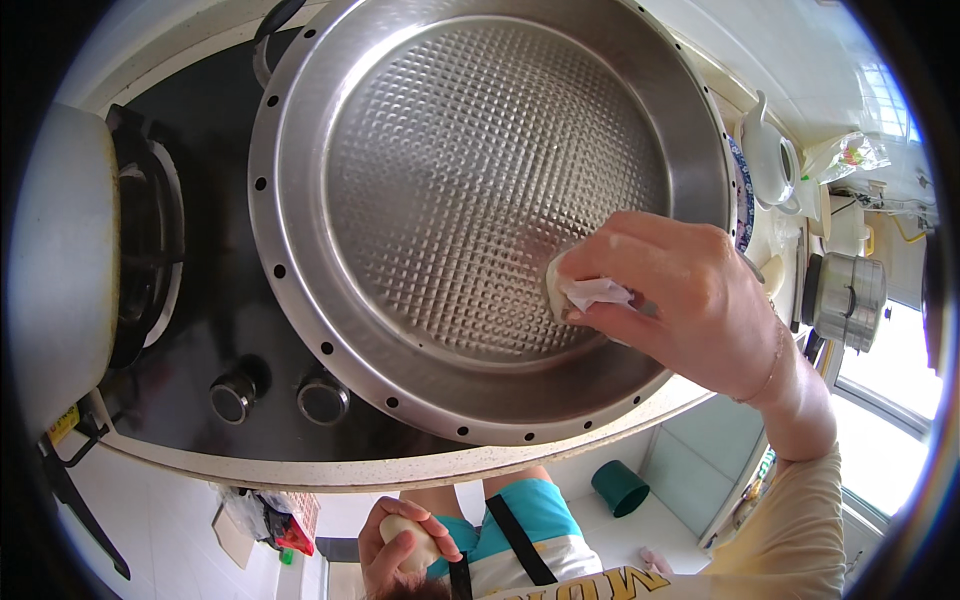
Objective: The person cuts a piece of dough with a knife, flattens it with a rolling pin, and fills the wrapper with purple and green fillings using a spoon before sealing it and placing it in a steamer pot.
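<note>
A large round stainless-steel pan with a dimpled base and small holes round its rim fills the middle. My right hand reaches into it from the right. Its fingers pinch a pale, dough-like lump and a crumpled piece of white paper low over the near right part of the base. Whether the lump touches the base I cannot tell. Below the counter edge, my left hand is cupped around a smooth, rounded piece of white dough.
The pan rests over a black gas hob with two knobs. A large pale pot stands at the left. On the right are a white teapot, a blue-patterned plate and a steel pot. A green bin stands on the floor.
</note>
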